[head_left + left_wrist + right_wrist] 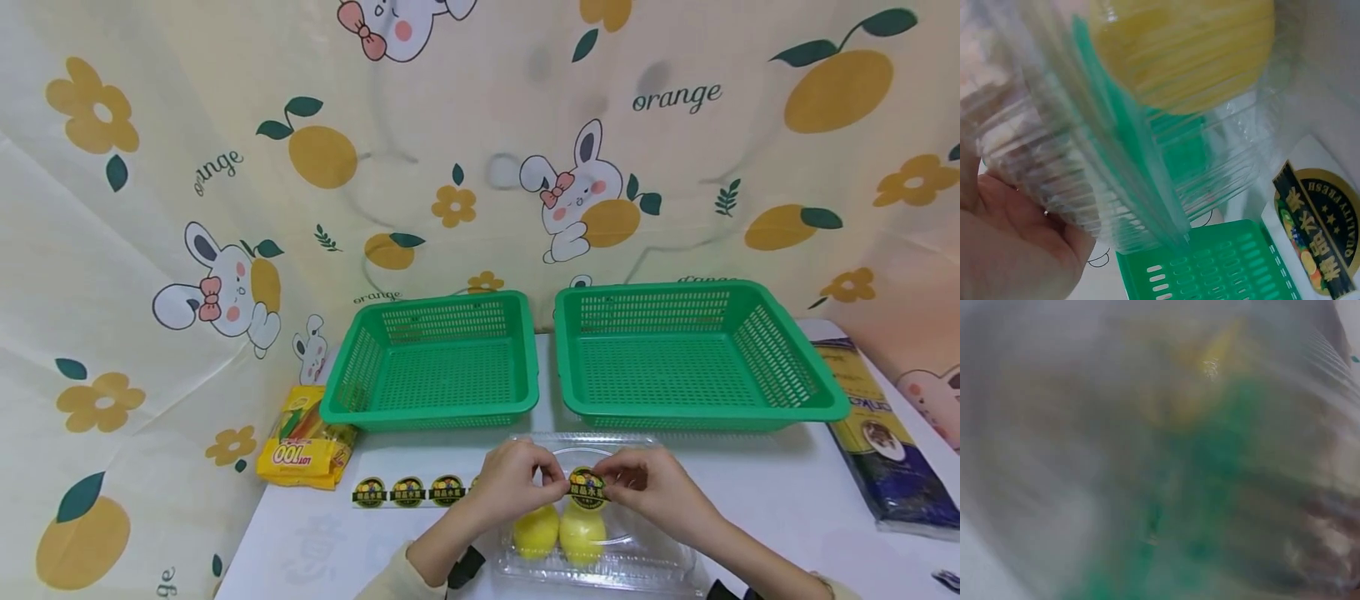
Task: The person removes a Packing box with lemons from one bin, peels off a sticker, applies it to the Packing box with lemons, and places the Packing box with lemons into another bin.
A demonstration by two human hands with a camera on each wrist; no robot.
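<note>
In the head view, a round black-and-gold fruit label sticker (587,488) lies between my hands, over a clear plastic clamshell box (645,542). My left hand (517,479) pinches the sticker's left edge between thumb and forefinger. At the right edge, my right hand (660,487) holds it the same way. Two yellow round fruits (582,533) show through the plastic just below the sticker. The left wrist view has the left hand (1029,244) beside the ribbed clear plastic, with a yellow fruit (1185,50) behind it. Blurred plastic fills the right wrist view.
A strip of matching stickers (408,492) lies left of the box, partly hidden by the left hand. Two green baskets (431,421) (697,414) stand behind. A yellow snack bag (300,454) sits at left, a blue-and-gold package (892,450) at right.
</note>
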